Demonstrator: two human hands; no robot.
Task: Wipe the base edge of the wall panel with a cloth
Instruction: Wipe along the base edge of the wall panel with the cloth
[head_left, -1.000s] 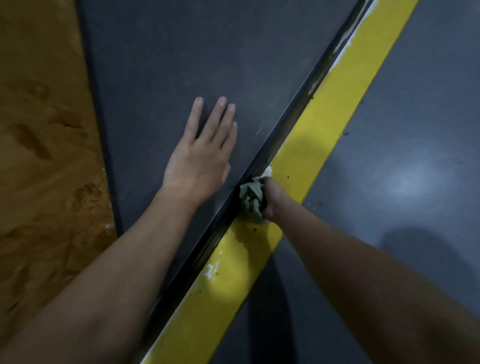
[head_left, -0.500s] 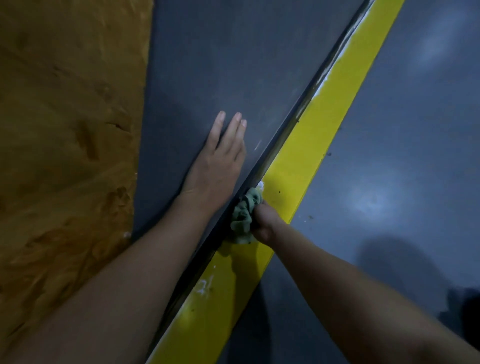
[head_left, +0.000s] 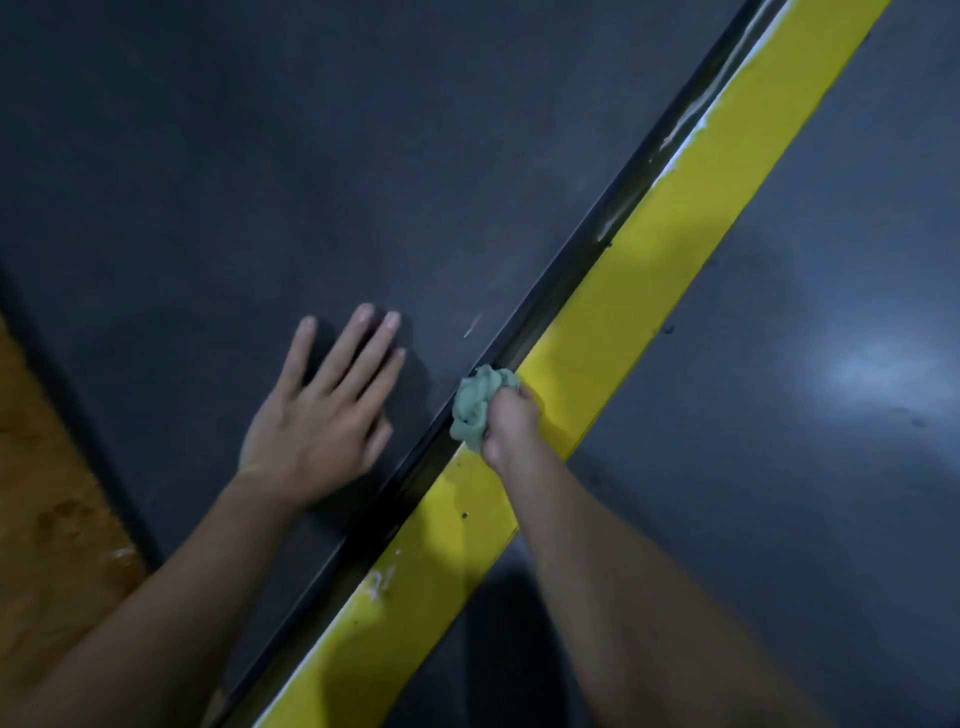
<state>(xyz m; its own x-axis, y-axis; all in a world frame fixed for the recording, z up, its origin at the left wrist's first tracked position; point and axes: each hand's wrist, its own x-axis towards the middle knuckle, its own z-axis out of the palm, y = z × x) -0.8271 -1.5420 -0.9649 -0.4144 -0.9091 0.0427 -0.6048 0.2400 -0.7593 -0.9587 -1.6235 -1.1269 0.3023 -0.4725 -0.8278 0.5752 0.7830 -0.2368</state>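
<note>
Far left: brown wood board takes up less of the view than 0.5 s ago, because the camera has swung right.
Dark grey wall panel: left hand lies flat on it, palm down, fingers straight and holding nothing. One finger is now splayed apart from the rest; earlier they were closer together. The hand has shifted left, so it is now well clear of the base edge and the cloth instead of just beside them.
Base edge, the dark channel where the panel meets the floor: crumpled green cloth is pressed into it and touches the yellow floor stripe.
Right hand: fingers curled tight round the cloth, fist over the stripe. The cloth has moved up along the edge, closer to the short scratch on the panel and farther from the white smudge on the stripe.
White streaks sit along the edge further up.
Right: grey floor with a glare patch.
</note>
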